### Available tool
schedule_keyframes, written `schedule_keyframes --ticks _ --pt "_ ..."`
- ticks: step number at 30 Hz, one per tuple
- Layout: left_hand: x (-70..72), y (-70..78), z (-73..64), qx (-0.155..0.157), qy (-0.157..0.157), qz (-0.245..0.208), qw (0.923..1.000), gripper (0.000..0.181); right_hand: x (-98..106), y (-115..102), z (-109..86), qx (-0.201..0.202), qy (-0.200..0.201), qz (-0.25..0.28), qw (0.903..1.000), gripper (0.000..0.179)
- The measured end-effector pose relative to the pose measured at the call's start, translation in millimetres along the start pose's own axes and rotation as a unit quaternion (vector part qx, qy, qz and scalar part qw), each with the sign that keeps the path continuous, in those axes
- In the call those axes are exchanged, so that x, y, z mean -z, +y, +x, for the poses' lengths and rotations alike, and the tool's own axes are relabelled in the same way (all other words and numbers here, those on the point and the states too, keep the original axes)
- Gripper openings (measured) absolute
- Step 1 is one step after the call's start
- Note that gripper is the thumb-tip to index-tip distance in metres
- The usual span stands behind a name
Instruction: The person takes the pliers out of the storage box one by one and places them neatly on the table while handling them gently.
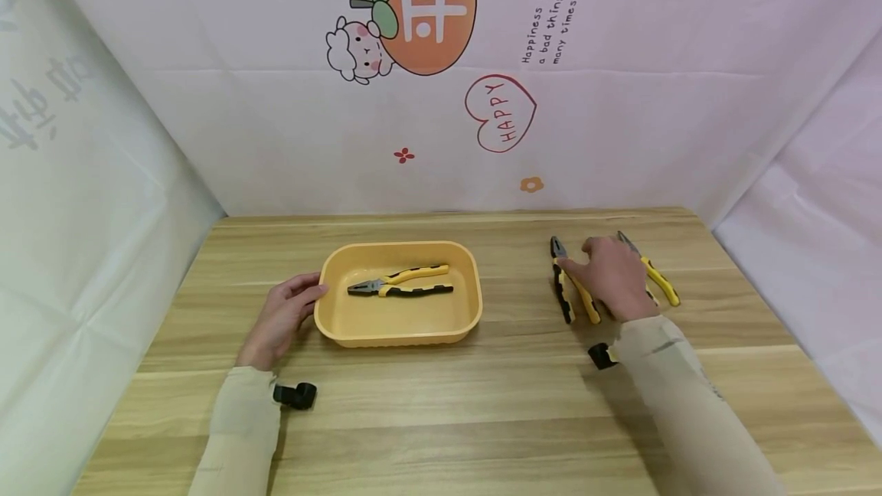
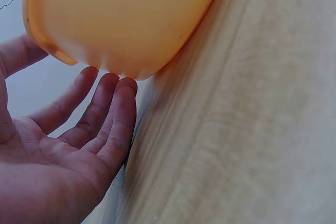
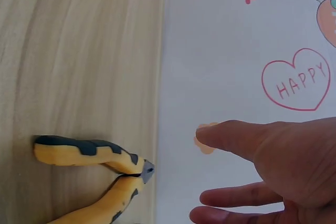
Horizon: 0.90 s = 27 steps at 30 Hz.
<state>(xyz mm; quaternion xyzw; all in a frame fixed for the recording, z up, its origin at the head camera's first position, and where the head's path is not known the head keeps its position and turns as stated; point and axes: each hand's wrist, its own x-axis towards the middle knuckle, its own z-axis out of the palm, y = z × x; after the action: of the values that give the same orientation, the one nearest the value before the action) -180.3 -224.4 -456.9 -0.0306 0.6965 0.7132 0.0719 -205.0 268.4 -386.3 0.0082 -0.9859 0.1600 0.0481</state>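
Note:
My left hand (image 1: 279, 320) is at the left end of a yellow plastic box (image 1: 398, 341), its thumb over the rim and its fingertips against the outside wall. Inside the box lies one pair of pliers (image 1: 413, 292) with yellow and black handles, jaws to the left. My right hand (image 1: 612, 274) hovers over the right side of the table, fingers apart and holding nothing. Just left of it lies a second pair of pliers (image 1: 560, 293) with spread handles. A third pair (image 1: 660, 280), with a pointed nose, is partly hidden behind the right hand.
The wood-grain table (image 1: 441, 419) ends at a white printed cloth (image 1: 276, 136) at the back. White cloth (image 1: 820, 251) also hangs along both sides. A small black camera (image 1: 296, 396) is worn at the left wrist, another (image 1: 601, 356) at the right.

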Motion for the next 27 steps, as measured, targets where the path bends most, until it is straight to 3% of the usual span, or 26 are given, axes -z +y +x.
schedule_keyframes --ticks 4,15,27 --pt "0.0 0.2 0.1 0.002 0.001 -0.003 1.0000 0.052 4 -3 0.7 0.007 -0.004 0.000 1.0000 0.056" --pt "0.6 -0.6 0.5 0.001 0.001 -0.004 1.0000 0.052 12 -14 5.0 0.025 -0.037 0.007 0.9990 0.058" --pt "0.3 -0.5 -0.4 -0.004 0.000 0.003 1.0000 0.051 11 -39 8.2 0.075 -0.053 0.008 0.9957 0.050"
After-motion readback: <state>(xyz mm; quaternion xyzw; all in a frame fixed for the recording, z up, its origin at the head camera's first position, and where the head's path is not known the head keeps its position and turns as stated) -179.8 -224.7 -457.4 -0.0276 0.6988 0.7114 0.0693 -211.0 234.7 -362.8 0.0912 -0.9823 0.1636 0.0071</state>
